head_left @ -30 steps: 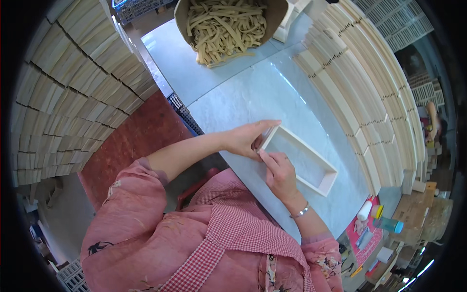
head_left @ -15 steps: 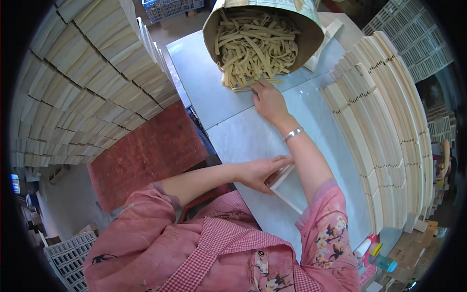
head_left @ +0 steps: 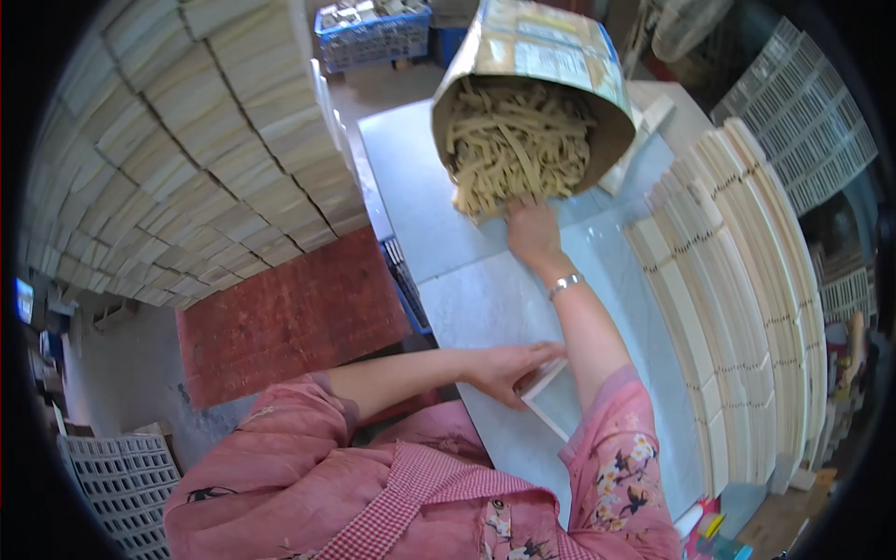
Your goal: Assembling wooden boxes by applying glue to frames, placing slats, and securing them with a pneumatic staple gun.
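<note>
Two hands at the tbl (head_left: 471, 313). We see L hand (head_left: 504, 371) w/ thumb & fingers part-spread round near-L end of white frame (head_left: 545, 417), gripping it; frame is at tbl, rest hidden behind R forearm (head_left: 595, 336). R hand (head_left: 534, 233) out fwd at pale strips (head_left: 518, 154), heaped in mouth of tipped carton (head_left: 551, 47); fingers bent, tips hidden, so we can't tell if any are pinched. Bracelet (head_left: 566, 285) on that wrist. Pale stacks (head_left: 737, 327) along tbl's R side.
</note>
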### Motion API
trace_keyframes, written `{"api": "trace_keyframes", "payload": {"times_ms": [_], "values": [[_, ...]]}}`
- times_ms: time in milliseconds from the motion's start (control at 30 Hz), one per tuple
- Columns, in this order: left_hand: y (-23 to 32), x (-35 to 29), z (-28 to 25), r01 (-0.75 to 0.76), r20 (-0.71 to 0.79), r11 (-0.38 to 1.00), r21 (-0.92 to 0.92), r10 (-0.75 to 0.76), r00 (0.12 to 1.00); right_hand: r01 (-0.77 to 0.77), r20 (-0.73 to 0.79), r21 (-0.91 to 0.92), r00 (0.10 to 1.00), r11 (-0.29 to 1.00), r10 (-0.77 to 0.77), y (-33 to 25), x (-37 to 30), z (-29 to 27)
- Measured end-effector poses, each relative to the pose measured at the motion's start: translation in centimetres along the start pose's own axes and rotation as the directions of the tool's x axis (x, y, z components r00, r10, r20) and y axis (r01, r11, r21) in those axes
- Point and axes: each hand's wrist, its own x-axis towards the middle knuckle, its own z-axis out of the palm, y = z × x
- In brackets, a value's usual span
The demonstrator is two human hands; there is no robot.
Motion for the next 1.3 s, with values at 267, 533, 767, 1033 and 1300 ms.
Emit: {"api": "trace_keyframes", "payload": {"times_ms": [267,533,767,1033,1300], "values": [[-1.6,0.2,1.0,-0.216,-0.103,0.972,0.087,0.225,0.969,-0.435,0.095,0.549,0.881,0.714,0.464,2.8,-7.6,-8.8],[1.7,-0.2,-1.4,0.191,0.009,0.981,-0.027,-0.191,0.982,-0.547,0.207,0.379,0.836,0.747,0.508,0.5,-17.2,-16.8],[2.3,-0.2,-0.6,0.213,-0.018,0.975,0.062,-0.212,0.977,-0.555,0.478,0.37,0.802,0.745,0.359,-3.3,-18.7,-18.1],[-0.1,0.4,-0.7,0.038,-0.087,0.92,0.39,-0.004,0.996,-0.563,0.49,0.157,0.758,0.811,0.431,-7.5,-20.3,-22.3],[0.9,1.1,-0.9,0.032,-0.072,0.831,0.555,0.01,0.997,-0.435,0.312,0.159,0.874,0.886,0.373,-16.9,-26.3,-18.9]]}}
